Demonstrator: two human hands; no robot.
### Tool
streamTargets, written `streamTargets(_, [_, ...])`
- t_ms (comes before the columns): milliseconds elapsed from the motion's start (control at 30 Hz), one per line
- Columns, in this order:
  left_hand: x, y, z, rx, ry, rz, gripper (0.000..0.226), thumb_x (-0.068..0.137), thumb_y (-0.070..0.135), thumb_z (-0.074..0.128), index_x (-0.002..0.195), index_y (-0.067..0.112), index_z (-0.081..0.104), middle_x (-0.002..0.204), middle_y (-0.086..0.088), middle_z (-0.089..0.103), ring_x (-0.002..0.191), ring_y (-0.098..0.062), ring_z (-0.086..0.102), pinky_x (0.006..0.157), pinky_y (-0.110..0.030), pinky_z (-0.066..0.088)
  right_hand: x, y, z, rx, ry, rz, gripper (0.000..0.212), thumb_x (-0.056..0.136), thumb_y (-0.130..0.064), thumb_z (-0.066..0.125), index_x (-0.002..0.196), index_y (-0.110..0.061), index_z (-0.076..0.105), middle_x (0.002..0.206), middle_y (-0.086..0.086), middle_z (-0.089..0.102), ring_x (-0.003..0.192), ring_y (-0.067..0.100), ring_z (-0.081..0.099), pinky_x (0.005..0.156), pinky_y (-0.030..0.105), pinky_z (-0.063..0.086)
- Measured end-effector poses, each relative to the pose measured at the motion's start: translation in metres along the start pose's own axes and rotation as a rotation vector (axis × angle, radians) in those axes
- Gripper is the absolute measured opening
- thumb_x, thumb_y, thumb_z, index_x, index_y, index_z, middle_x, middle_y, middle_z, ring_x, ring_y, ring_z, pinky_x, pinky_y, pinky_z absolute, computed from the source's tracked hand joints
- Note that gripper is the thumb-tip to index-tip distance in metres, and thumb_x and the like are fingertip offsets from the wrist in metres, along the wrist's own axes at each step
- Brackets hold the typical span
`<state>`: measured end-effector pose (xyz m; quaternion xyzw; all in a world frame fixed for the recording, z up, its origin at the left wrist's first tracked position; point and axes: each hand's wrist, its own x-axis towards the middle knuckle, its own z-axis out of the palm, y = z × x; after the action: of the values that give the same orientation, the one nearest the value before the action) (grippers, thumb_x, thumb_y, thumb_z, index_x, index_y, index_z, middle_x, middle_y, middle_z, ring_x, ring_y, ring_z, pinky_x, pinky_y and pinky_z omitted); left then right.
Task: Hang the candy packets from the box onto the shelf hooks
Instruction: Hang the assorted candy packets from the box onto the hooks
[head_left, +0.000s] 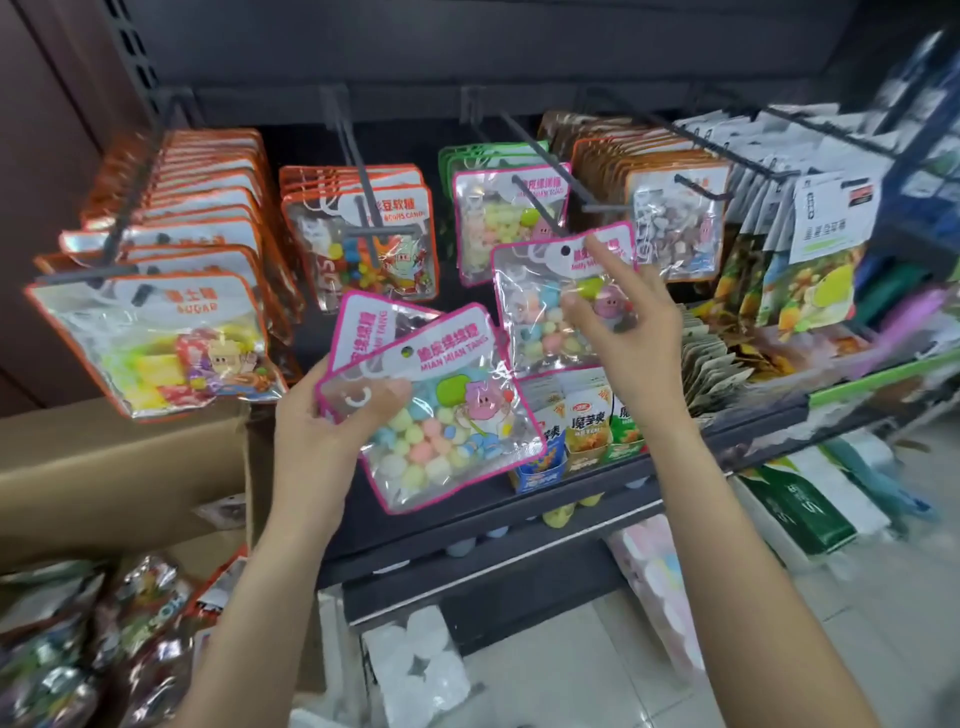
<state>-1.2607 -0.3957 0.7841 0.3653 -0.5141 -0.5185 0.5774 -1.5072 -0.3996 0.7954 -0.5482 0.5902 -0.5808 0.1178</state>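
Glossy pink-edged candy packets (441, 405) gripped by left hand (332, 415), right hand (623, 317) pinching another

The candy packets (447, 410) were seen to be made of clear, glossy plastic film, crinkled and edged with pink bands. The shelf hooks (540, 171) appeared as dark, matt metal rods. The box (104, 467) was formed of plain brown cardboard, dull in finish. The floor (857, 623) was laid with smooth, pale tiles.
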Motion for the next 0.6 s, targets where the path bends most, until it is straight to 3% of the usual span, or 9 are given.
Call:
streamTargets(67, [0.001, 0.000, 0.005, 0.031, -0.018, 0.006, 0.029, 0.072, 0.004, 0.070, 0.095, 0.021, 0.065, 0.083, 0.012, 0.075, 0.080, -0.007, 0.071, 0.065, -0.019, 0.055, 0.004, -0.001, 0.003, -0.012, 0.000, -0.026, 0.047, 0.089, -0.028, 0.069, 0.135, -0.030, 0.055, 0.107, 0.012, 0.052, 0.088, 0.004, 0.048, 0.079, 0.010, 0.038])
streamTargets(133, [0.001, 0.000, 0.011, 0.041, -0.023, -0.001, 0.029, 0.075, 0.004, 0.069, 0.097, 0.022, 0.065, 0.084, 0.013, 0.075, 0.081, -0.007, 0.071, 0.065, -0.018, 0.054, 0.005, -0.004, 0.005, 0.010, 0.015, -0.042, 0.047, 0.089, -0.022, 0.069, 0.134, -0.027, 0.055, 0.126, 0.018, 0.054, 0.113, -0.008, 0.035, 0.081, -0.002, 0.032])
streamTargets(200, [0.001, -0.002, 0.015, 0.043, -0.028, -0.007, 0.029, 0.077, 0.002, 0.068, 0.096, 0.022, 0.064, 0.084, 0.013, 0.075, 0.081, -0.007, 0.071, 0.064, -0.017, 0.054, 0.004, -0.004, 0.004, 0.008, 0.041, -0.057, 0.048, 0.089, -0.018, 0.069, 0.134, -0.024, 0.053, 0.131, 0.021, 0.053, 0.116, -0.012, 0.025, 0.081, -0.008, 0.026])
streamTargets(267, [0.002, -0.003, 0.020, 0.055, -0.045, -0.022, 0.028, 0.079, 0.001, 0.067, 0.097, 0.023, 0.064, 0.085, 0.013, 0.075, 0.081, -0.007, 0.071, 0.064, -0.017, 0.054, 0.003, 0.001, 0.003, 0.012, 0.046, -0.064, 0.049, 0.089, -0.020, 0.069, 0.135, -0.025, 0.054, 0.125, 0.015, 0.055, 0.109, -0.024, 0.038, 0.081, -0.006, 0.028])
streamTargets(333, [0.006, -0.003, 0.027, 0.078, -0.092, -0.042, 0.027, 0.080, 0.003, 0.067, 0.099, 0.023, 0.064, 0.088, 0.011, 0.075, 0.084, -0.009, 0.072, 0.065, -0.018, 0.055, 0.003, 0.006, 0.002, 0.016, 0.017, -0.065, 0.049, 0.091, -0.025, 0.066, 0.137, -0.028, 0.051, 0.124, 0.005, 0.052, 0.103, -0.029, 0.037, 0.084, -0.004, 0.029])
streamTargets(433, [0.018, -0.007, 0.041, 0.097, -0.146, -0.051, 0.027, 0.083, 0.004, 0.067, 0.099, 0.025, 0.064, 0.089, 0.012, 0.075, 0.085, -0.009, 0.072, 0.066, -0.018, 0.055, 0.011, 0.014, 0.002, -0.069, -0.061, -0.125, 0.044, 0.099, -0.025, 0.054, 0.142, -0.029, 0.044, 0.116, 0.018, 0.053, 0.104, -0.002, 0.048, 0.076, 0.010, 0.038])
streamTargets(467, [0.025, -0.009, 0.045, 0.101, -0.138, -0.058, 0.026, 0.084, 0.005, 0.067, 0.099, 0.026, 0.064, 0.087, 0.014, 0.074, 0.085, -0.008, 0.071, 0.066, -0.018, 0.055, 0.018, 0.018, 0.003, -0.141, -0.084, -0.165, 0.044, 0.100, -0.025, 0.051, 0.144, -0.027, 0.043, 0.108, 0.017, 0.054, 0.090, 0.006, 0.052, 0.072, 0.016, 0.038])
streamTargets(533, [0.038, -0.014, 0.051, 0.124, -0.103, -0.067, 0.025, 0.085, 0.007, 0.068, 0.098, 0.028, 0.064, 0.087, 0.015, 0.074, 0.085, -0.006, 0.071, 0.066, -0.017, 0.055, 0.038, 0.027, 0.006, -0.298, -0.125, -0.235, 0.045, 0.101, -0.026, 0.049, 0.145, -0.024, 0.042, 0.097, 0.011, 0.057, 0.073, 0.012, 0.048, 0.065, 0.024, 0.034])
streamTargets(600, [0.050, -0.019, 0.054, 0.163, -0.071, -0.065, 0.024, 0.085, 0.010, 0.069, 0.098, 0.029, 0.063, 0.090, 0.015, 0.073, 0.086, -0.004, 0.070, 0.068, -0.017, 0.055, 0.060, 0.031, 0.012, -0.447, -0.155, -0.284, 0.044, 0.100, -0.026, 0.050, 0.144, -0.021, 0.045, 0.091, 0.010, 0.059, 0.077, 0.018, 0.053, 0.064, 0.027, 0.033])
